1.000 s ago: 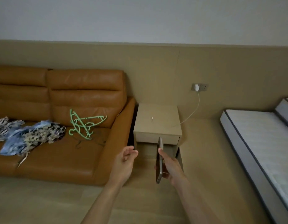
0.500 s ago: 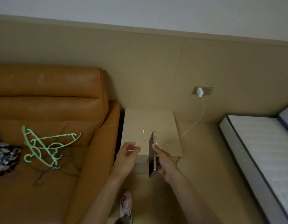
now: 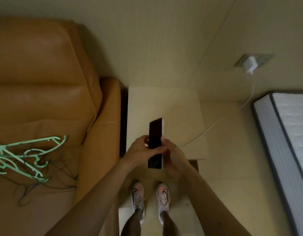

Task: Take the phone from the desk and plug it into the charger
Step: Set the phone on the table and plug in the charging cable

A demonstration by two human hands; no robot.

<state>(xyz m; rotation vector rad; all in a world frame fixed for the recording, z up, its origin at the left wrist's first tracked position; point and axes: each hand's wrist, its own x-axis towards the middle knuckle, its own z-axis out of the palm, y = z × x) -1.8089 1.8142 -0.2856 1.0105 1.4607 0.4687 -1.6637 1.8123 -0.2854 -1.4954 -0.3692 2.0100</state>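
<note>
Phone over table, cable end out of sight: fumble risk at the plug-in

Phone (image 3: 155, 142) is at centre frame, held above the front edge of the small table (image 3: 164, 106), dark screen up, long axis running toward the wall. Left hand (image 3: 141, 149) grasps its left edge with the thumb laid across the glass; right hand (image 3: 171, 155) grasps the right edge and cups the lower half. Both hands closed on the phone, neither free.

Charger (image 3: 249, 63) sits in the wall socket, upper right of frame. White cable (image 3: 215, 124) drops from it, crosses the table's right side and runs under the right hand. Connector tip is hidden, cannot tell if it is already picked up.

Risks, as judgement:
- No free hand for the connector; letting go with one side leaves a thin edge grip, so the phone could tip and drop onto the table or the floor by the shoes (image 3: 149, 196).
- Cable looks fairly taut toward the socket; pulling it could drag the plug or loosen the charger.
- Port faces away or is covered, so blind insertion could miss and scrape.
- Dim light worsens aim.
</note>
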